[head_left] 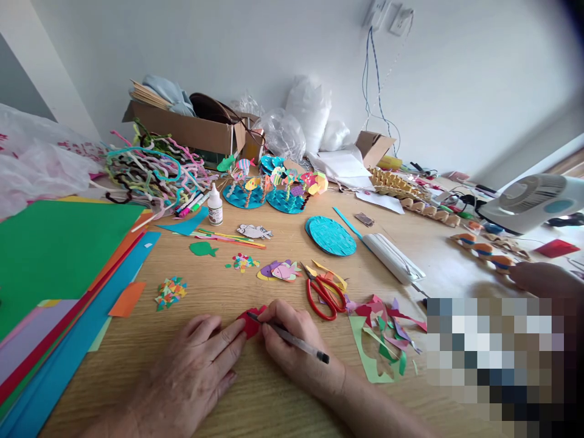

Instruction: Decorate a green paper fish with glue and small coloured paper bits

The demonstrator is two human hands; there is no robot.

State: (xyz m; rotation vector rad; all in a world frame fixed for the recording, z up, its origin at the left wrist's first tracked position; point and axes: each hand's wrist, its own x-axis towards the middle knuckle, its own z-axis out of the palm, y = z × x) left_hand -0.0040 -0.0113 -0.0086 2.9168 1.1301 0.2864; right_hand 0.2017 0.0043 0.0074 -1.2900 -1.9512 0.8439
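Note:
A black-tipped pen point(298, 343) is gripped in my right hand point(292, 340), its point on a small red paper cutout point(250, 323). My left hand point(201, 359) lies on the table with fingers stretched out, the fingertips resting on the cutout's left edge. Part of the red paper is hidden under my hands. Just beyond lie purple and pink paper fish point(285, 271) in a stack. Red-handled scissors point(325, 295) lie partly opened to the right. A green paper fish point(203, 249) and a drawn white fish point(254, 231) are farther back.
Coloured paper sheets point(59, 261) cover the left. Confetti piles point(171, 292), a glue bottle point(215, 205) and blue discs point(332, 236) stand beyond my hands. Paper scraps point(387, 334) lie right. Pipe cleaners point(155, 167) heap behind. Another person's hand point(542, 277) touches an orange-and-blue piece near a fan point(533, 201).

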